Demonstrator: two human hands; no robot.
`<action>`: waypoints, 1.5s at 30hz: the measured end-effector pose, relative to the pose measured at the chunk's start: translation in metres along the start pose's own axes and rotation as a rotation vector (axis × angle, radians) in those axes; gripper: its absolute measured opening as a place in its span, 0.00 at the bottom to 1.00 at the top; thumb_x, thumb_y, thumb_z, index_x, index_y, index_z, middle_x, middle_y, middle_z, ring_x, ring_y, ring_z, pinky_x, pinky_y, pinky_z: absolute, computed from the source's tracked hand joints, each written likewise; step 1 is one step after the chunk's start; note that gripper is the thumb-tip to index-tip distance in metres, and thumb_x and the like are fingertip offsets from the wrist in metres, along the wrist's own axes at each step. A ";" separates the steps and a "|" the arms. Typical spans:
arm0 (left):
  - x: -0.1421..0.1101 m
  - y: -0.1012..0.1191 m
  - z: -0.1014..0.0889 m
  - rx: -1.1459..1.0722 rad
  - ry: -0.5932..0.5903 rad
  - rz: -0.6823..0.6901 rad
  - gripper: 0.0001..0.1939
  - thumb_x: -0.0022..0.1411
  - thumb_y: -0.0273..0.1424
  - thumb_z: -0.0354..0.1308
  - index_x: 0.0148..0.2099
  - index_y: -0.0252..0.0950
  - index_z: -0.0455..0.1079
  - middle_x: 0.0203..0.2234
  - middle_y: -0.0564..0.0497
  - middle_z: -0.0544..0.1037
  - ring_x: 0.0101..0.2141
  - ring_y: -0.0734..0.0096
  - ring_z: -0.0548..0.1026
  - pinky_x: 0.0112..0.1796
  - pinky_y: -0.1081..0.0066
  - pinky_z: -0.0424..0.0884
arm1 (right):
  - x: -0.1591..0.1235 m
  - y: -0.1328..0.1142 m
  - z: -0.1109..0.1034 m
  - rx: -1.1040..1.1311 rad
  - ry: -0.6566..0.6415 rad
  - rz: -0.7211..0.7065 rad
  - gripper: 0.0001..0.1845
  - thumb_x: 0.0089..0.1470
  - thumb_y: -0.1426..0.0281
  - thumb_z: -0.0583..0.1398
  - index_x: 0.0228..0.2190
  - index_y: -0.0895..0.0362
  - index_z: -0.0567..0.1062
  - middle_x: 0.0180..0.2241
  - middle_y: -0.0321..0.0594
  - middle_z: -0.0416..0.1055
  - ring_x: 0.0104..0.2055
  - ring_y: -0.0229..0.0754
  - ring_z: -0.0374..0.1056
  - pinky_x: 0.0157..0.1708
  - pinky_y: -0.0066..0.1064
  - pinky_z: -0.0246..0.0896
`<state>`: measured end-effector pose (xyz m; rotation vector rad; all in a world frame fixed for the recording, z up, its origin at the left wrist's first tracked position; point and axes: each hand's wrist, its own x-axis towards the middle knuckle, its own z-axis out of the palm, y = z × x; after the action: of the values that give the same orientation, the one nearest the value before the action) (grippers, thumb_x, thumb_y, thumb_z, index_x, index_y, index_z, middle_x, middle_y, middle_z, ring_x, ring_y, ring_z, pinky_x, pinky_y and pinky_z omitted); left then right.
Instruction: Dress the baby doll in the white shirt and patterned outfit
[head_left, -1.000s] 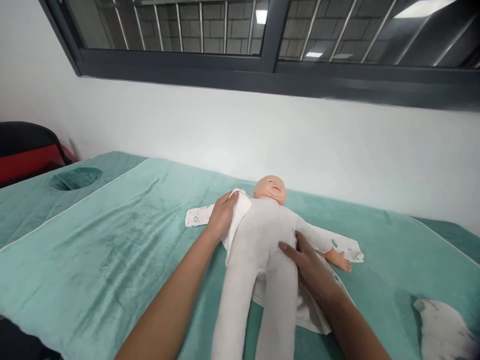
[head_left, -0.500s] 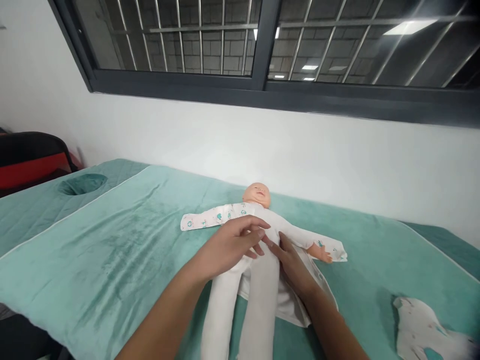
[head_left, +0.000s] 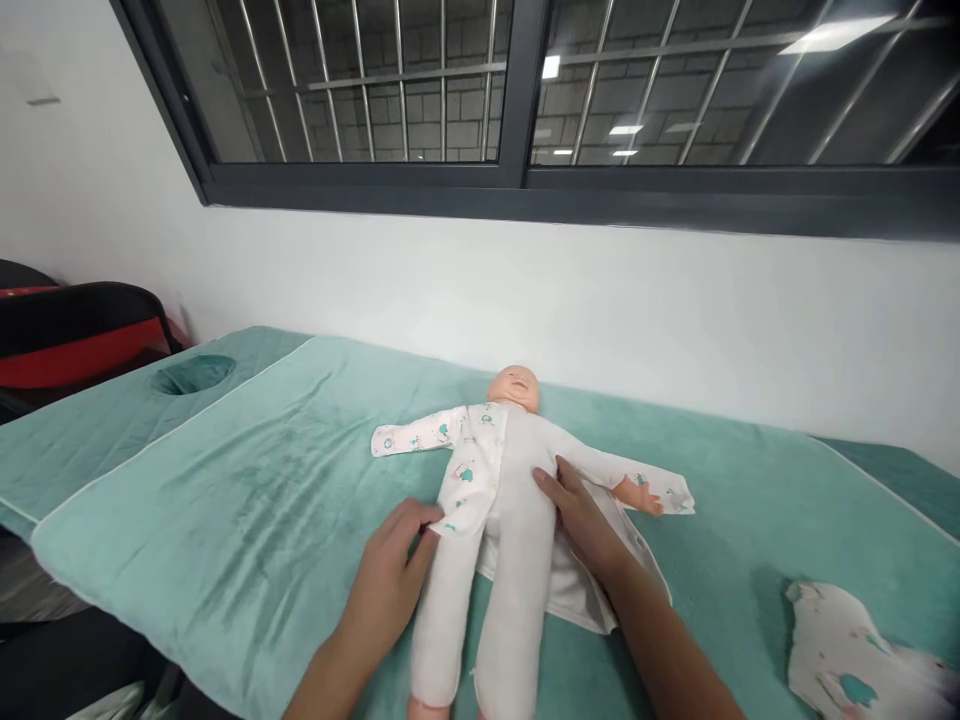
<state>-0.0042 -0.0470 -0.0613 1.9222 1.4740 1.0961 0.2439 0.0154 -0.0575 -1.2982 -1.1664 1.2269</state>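
A baby doll (head_left: pixel 517 500) lies on its back with its head toward the wall, in white cloth on body and legs. It wears a white printed baby shirt (head_left: pixel 476 465), whose front panel on the left covers half the chest; the panel on the right lies spread beside the body, lining up. Over the lower corner of the covering panel, my left hand (head_left: pixel 394 565) is closed in a pinch. My right hand (head_left: pixel 589 520) rests against the doll's right-hand side in view, thumb and fingers apart; some fingers are hidden. The doll's hand (head_left: pixel 637 495) shows through the sleeve opening.
A green cover (head_left: pixel 247 520) spreads over the bed, which has a round hole (head_left: pixel 193 374) at the left. Another printed cloth piece (head_left: pixel 855 650) lies at the lower right. A red and black object (head_left: pixel 82 340) stands at far left. The wall (head_left: pixel 675 310) borders the back.
My left hand has moved down and left from the doll's chest to the shirt's hem, and the printed panel now shows over the chest. My right hand stays nearly in place.
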 end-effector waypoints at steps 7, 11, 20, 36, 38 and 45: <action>-0.026 -0.002 0.011 0.103 0.147 0.224 0.09 0.66 0.28 0.49 0.42 0.43 0.70 0.34 0.51 0.75 0.36 0.67 0.74 0.36 0.67 0.72 | 0.002 0.006 -0.002 -0.046 0.006 -0.014 0.30 0.52 0.52 0.61 0.51 0.56 0.69 0.53 0.42 0.69 0.56 0.48 0.64 0.55 0.38 0.60; -0.016 0.004 0.015 0.197 0.112 0.187 0.12 0.65 0.30 0.51 0.50 0.43 0.68 0.39 0.49 0.74 0.40 0.65 0.73 0.40 0.64 0.72 | 0.001 0.006 -0.002 -0.025 0.028 0.000 0.30 0.51 0.52 0.62 0.52 0.53 0.69 0.55 0.41 0.68 0.57 0.48 0.64 0.54 0.36 0.62; 0.007 0.040 0.031 0.149 0.050 0.250 0.10 0.68 0.30 0.48 0.37 0.38 0.70 0.30 0.50 0.74 0.33 0.68 0.71 0.35 0.68 0.67 | 0.002 0.012 -0.004 0.006 -0.029 -0.028 0.30 0.52 0.52 0.61 0.53 0.52 0.68 0.55 0.40 0.68 0.58 0.48 0.63 0.56 0.39 0.60; 0.156 0.135 0.123 0.691 -0.455 0.726 0.19 0.55 0.23 0.56 0.50 0.39 0.65 0.45 0.46 0.72 0.46 0.58 0.69 0.45 0.58 0.65 | 0.006 0.022 -0.025 -0.185 -0.218 -0.180 0.21 0.52 0.59 0.60 0.45 0.56 0.77 0.50 0.44 0.72 0.55 0.52 0.65 0.59 0.45 0.55; 0.165 0.135 0.134 0.742 -0.500 0.744 0.14 0.56 0.22 0.53 0.46 0.38 0.66 0.40 0.47 0.74 0.41 0.61 0.72 0.43 0.59 0.65 | 0.007 0.017 -0.030 -0.195 -0.286 -0.158 0.18 0.53 0.60 0.60 0.42 0.56 0.78 0.46 0.43 0.75 0.51 0.52 0.67 0.55 0.44 0.59; 0.177 0.115 0.123 0.737 -0.423 0.760 0.11 0.59 0.26 0.52 0.45 0.38 0.64 0.37 0.48 0.74 0.37 0.61 0.73 0.35 0.65 0.64 | 0.032 0.015 -0.070 -0.401 0.196 -0.191 0.16 0.48 0.57 0.60 0.32 0.56 0.76 0.34 0.41 0.75 0.41 0.49 0.68 0.45 0.40 0.60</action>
<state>0.1796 0.0975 0.0115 3.1405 0.9688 0.3131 0.3156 0.0437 -0.0727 -1.5197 -1.4000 0.7299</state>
